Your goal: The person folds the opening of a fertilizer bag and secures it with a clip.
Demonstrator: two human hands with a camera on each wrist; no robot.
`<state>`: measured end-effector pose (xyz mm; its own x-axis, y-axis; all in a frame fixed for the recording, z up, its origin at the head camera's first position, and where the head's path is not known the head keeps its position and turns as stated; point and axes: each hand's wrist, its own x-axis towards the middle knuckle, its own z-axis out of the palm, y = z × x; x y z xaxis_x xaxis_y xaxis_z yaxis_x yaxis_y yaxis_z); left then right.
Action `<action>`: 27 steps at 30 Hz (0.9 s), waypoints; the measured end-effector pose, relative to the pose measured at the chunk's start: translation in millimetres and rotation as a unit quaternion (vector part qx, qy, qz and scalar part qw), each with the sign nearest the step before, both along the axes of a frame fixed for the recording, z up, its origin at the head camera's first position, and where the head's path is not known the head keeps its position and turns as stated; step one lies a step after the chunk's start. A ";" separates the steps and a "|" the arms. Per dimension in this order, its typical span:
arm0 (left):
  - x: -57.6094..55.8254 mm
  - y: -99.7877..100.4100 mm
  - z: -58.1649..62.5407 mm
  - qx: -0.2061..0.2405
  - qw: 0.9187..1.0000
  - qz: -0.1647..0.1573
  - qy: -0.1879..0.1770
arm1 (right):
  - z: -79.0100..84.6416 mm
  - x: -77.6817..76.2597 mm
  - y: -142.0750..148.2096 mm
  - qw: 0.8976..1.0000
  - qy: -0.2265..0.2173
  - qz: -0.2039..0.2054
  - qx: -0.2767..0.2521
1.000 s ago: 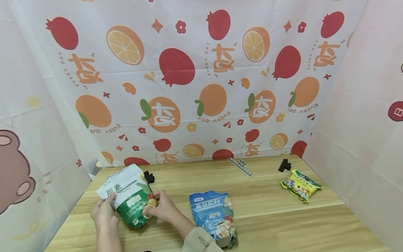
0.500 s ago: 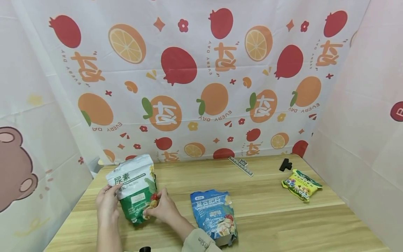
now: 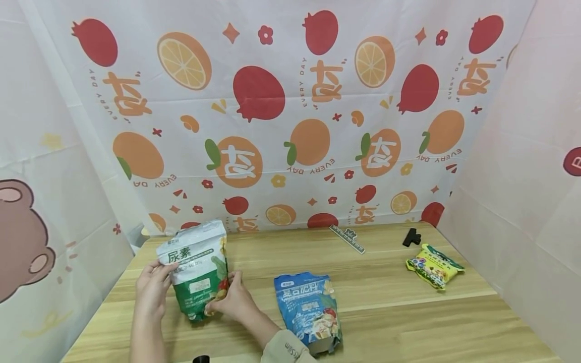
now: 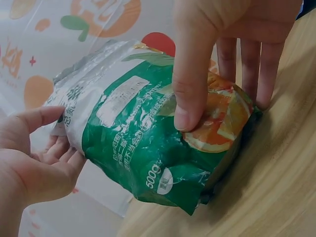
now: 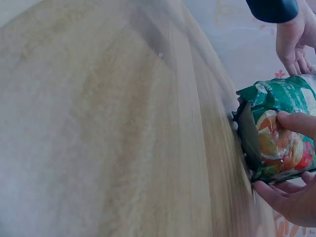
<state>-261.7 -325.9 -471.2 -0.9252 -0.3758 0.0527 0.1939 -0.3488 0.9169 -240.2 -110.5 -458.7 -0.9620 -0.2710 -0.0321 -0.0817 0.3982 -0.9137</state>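
Note:
A green-and-white urea fertilizer bag (image 3: 197, 285), marked 500g, stands nearly upright at the left of the table. My left hand (image 3: 152, 290) holds its left side near the white upper part, thumb in front and fingers behind, as the left wrist view shows. Low on the opposite side, my right hand (image 3: 238, 298) grips the bag by the printed fruit (image 4: 215, 123), with the thumb on the front face. In the right wrist view the bag's dark bottom (image 5: 251, 136) faces the tabletop; whether it touches is unclear.
A blue compound fertilizer bag (image 3: 308, 312) lies on the wooden table (image 3: 408, 322) beside my right forearm. Farther right are a yellow packet (image 3: 434, 267) and a black clip (image 3: 412, 237). A piano-key-patterned strip (image 3: 347, 239) lies near the back. Printed curtains (image 3: 281, 166) surround the table.
The green-and-white bag has turned from leaning left to nearly upright, its top moving right. A black clip seen behind it earlier is now hidden. Both hands keep their hold.

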 end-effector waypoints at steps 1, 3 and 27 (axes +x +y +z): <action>2.9 1.9 4.4 -0.005 1.000 -0.003 -0.005 | 0.6 0.3 -0.3 1.000 -0.002 -0.001 0.000; 8.3 6.8 11.5 -0.009 1.000 0.000 -0.009 | 1.1 0.8 -1.1 1.000 -0.003 -0.003 0.002; 48.4 36.7 59.0 -0.006 0.993 -0.093 0.068 | 2.2 -5.9 3.2 0.993 -0.033 -0.011 -0.115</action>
<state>-213.3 -289.1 -412.2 -0.9625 -0.1973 0.1862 0.2501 -0.3793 0.8908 -246.1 -107.3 -456.5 -0.9655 -0.2582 -0.0344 -0.0130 0.1798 -0.9836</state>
